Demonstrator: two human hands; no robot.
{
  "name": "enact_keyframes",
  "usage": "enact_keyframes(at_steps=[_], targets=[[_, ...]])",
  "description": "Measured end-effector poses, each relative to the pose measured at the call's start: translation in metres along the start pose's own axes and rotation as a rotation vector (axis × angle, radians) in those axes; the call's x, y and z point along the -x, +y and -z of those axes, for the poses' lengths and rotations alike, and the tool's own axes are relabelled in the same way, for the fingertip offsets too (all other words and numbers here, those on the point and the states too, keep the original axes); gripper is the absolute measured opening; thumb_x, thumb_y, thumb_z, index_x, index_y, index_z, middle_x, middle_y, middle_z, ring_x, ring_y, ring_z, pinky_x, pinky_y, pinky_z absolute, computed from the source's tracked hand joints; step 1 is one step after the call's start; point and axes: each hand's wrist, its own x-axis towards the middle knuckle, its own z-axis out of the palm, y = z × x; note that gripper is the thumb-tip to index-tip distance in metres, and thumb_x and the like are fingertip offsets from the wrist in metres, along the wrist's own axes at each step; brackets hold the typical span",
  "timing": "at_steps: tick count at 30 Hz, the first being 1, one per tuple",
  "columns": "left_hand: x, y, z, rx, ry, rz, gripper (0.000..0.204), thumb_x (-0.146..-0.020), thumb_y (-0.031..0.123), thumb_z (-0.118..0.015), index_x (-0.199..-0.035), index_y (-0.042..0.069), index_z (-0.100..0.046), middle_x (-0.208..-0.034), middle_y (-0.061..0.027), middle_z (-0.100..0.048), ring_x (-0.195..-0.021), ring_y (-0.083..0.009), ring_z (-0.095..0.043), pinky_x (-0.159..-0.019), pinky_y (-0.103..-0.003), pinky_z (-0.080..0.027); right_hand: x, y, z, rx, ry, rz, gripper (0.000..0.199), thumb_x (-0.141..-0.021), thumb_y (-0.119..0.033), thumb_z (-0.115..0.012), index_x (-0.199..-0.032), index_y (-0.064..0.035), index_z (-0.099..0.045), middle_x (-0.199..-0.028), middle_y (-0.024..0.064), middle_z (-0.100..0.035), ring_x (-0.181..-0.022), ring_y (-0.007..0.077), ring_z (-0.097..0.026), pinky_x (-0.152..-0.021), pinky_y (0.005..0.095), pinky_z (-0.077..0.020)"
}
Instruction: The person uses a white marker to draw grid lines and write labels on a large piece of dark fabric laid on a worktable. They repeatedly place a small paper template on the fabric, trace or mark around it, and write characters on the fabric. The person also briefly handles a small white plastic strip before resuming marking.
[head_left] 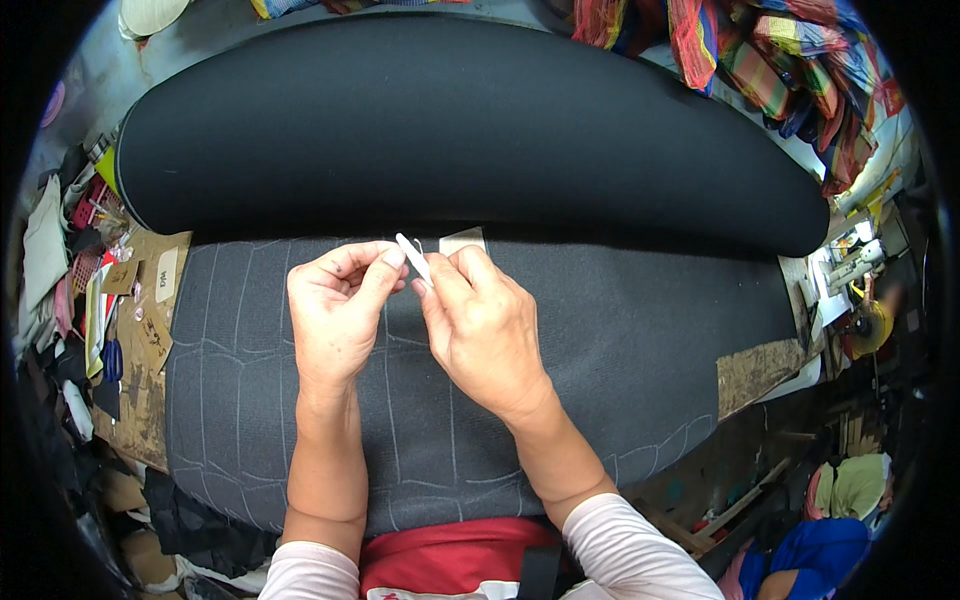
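"Cloth lies flat mid-frame; why?"
"Probably so its pale lines show; the black roll sits up top, seemingly out of the way."
"Fingers?"
"The right hand pinches a slim white piece, centre; the left hand pinches closed beside it, whether gripping it I can't tell."

A slim, flat strip of what looks like white tailor's chalk is held at a tilt between the fingertips of the left hand and the right hand, its upper end leaning left. It is clear of the charcoal-grey cloth, which lies spread beneath, its near edge curving out toward the body. Pale drawn lines, long uprights crossed by shallow curves, cover the cloth's left half; another wavy line follows its lower right edge.
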Motion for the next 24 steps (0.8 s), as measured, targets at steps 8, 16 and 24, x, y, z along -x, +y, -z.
enact_keyframes(at_steps=[8,16,24], targets=[[-0.0014,-0.0056,-0.0013,0.118,-0.027,0.012,0.011,-0.085,0.002,-0.061,-0.089,-0.006,-0.067,-0.075,-0.0100,-0.067,-0.067,-0.0114,-0.063,-0.064,-0.022,-0.053,-0.0007,0.0045,0.0062,-0.222,-0.168,-0.094,0.015,-0.085,-0.013,-0.061,-0.093,-0.0006,-0.063,-0.074,0.0107,-0.054,-0.060,0.0256,-0.059,-0.056,0.0371,-0.0484],[-0.0011,-0.0054,0.0023,0.265,-0.045,0.062,0.013,-0.084,0.000,-0.061,-0.092,-0.009,-0.067,-0.077,-0.0153,-0.068,-0.065,-0.0164,-0.066,-0.065,-0.027,-0.057,-0.0008,0.0027,0.0059,-0.272,-0.198,-0.125,0.015,-0.088,-0.013,-0.058,-0.092,0.0001,-0.063,-0.072,0.0113,-0.053,-0.058,0.0261,-0.057,-0.054,0.0376,-0.0461],[-0.0021,-0.0084,0.0053,0.258,-0.026,0.001,0.011,-0.083,-0.001,-0.063,-0.090,-0.008,-0.068,-0.077,-0.0155,-0.068,-0.067,-0.0158,-0.066,-0.065,-0.027,-0.056,-0.0019,0.0022,0.0030,-0.429,-0.187,-0.165,0.016,-0.089,-0.015,-0.058,-0.089,0.0002,-0.064,-0.067,0.0113,-0.050,-0.056,0.0264,-0.055,-0.052,0.0376,-0.0429]])
